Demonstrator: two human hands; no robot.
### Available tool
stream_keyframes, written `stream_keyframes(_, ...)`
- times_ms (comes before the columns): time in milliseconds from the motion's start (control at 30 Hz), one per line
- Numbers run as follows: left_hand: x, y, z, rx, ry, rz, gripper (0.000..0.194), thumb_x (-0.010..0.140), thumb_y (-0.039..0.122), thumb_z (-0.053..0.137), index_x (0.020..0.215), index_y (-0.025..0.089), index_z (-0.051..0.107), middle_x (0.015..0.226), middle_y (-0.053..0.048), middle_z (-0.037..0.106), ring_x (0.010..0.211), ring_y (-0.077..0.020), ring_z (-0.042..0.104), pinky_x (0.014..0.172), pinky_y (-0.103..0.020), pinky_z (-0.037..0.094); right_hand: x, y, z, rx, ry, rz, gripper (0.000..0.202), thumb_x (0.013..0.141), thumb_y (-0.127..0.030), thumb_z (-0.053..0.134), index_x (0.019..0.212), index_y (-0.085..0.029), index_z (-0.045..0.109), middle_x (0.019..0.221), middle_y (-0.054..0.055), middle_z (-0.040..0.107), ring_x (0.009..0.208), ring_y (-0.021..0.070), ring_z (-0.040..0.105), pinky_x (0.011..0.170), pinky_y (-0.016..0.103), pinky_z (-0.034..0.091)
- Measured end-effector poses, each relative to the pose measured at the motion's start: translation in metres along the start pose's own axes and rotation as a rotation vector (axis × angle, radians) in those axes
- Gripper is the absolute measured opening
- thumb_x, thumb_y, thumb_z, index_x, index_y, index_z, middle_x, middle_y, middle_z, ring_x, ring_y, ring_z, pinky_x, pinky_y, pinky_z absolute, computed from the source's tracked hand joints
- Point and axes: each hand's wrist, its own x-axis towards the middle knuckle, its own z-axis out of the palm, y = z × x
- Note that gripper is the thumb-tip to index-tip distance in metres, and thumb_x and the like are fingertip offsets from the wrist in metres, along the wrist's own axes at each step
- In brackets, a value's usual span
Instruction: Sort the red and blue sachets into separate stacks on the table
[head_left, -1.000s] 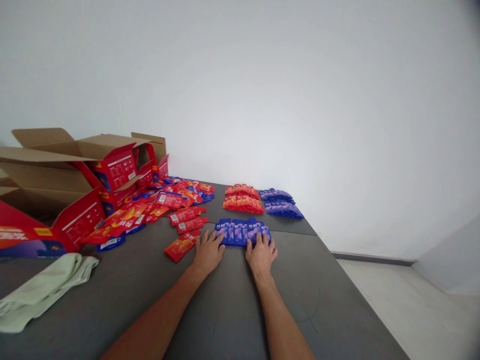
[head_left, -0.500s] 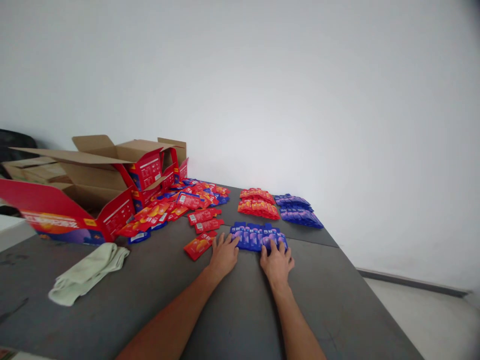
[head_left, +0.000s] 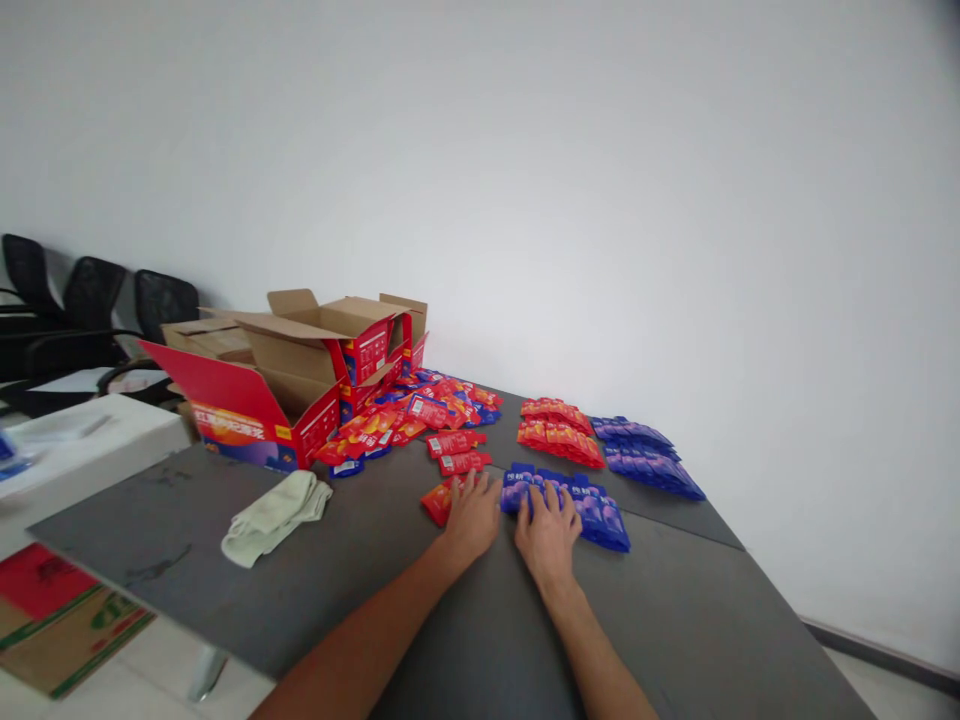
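A row of several overlapping blue pouches (head_left: 596, 510) lies flat on the dark grey table (head_left: 675, 590). My right hand (head_left: 550, 535) rests on the left part of this row, fingers spread over the pouches. Just left of the row is my left hand (head_left: 474, 515), palm down with its fingers stretched out. It partly covers a red pouch (head_left: 437, 502); whether its fingertips touch the blue row, I cannot tell. Two more red pouches (head_left: 454, 443) lie face down beyond my left hand.
Behind stand neat rows of red pouches (head_left: 559, 440) and blue pouches (head_left: 649, 468). A loose pile of mixed pouches (head_left: 386, 425) lies by open red cartons (head_left: 259, 425). A folded pale cloth (head_left: 274, 518) is at left. Black chairs (head_left: 94, 295) stand beyond a white table (head_left: 97, 450).
The view has swung left, bringing in chairs and a white table. My right hand has shifted from the right part of the blue row to its left part. My left hand now covers more of the red pouch.
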Motion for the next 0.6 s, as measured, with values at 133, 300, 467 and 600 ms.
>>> stream_keyframes(133, -0.008, -0.042, -0.023, 0.076, 0.061, -0.064, 0.047, 0.092, 0.029, 0.041, 0.138, 0.027, 0.048, 0.146, -0.009, 0.045, 0.138, -0.0322, 0.031, 0.112, -0.060, 0.020, 0.006, -0.046, 0.010, 0.105, -0.026, -0.110, 0.037, 0.094, -0.026, 0.041, 0.124, -0.022, 0.061, 0.140, 0.011, 0.050, 0.134, 0.0328, 0.033, 0.104, 0.050, 0.027)
stream_keyframes(300, -0.024, -0.102, -0.040, 0.178, 0.098, -0.184, 0.047, 0.092, 0.030, 0.041, 0.137, 0.024, 0.049, 0.147, -0.011, 0.045, 0.139, -0.0321, 0.032, 0.111, -0.058, 0.022, 0.011, -0.114, 0.039, 0.320, -0.106, -0.213, 0.036, 0.093, -0.024, 0.043, 0.123, -0.019, 0.062, 0.135, 0.012, 0.056, 0.127, 0.0279, 0.044, 0.104, 0.041, 0.033)
stream_keyframes(467, -0.041, -0.152, -0.055, 0.296, 0.187, -0.239, 0.046, 0.091, 0.026, 0.043, 0.136, 0.022, 0.050, 0.145, -0.012, 0.047, 0.139, -0.0303, 0.033, 0.113, -0.052, 0.022, 0.017, -0.180, 0.074, 0.620, -0.342, -0.188, 0.039, 0.092, -0.021, 0.044, 0.125, -0.011, 0.061, 0.127, 0.015, 0.062, 0.118, 0.0215, 0.056, 0.103, 0.029, 0.038)
stream_keyframes(600, -0.046, -0.182, -0.068, 0.351, 0.200, -0.344, 0.046, 0.091, 0.029, 0.045, 0.135, 0.017, 0.052, 0.144, -0.018, 0.046, 0.137, -0.0323, 0.036, 0.112, -0.051, 0.026, 0.027, -0.221, 0.093, 0.682, -0.420, -0.161, 0.037, 0.092, -0.024, 0.043, 0.121, -0.014, 0.065, 0.119, 0.012, 0.067, 0.108, 0.0198, 0.063, 0.095, 0.027, 0.044)
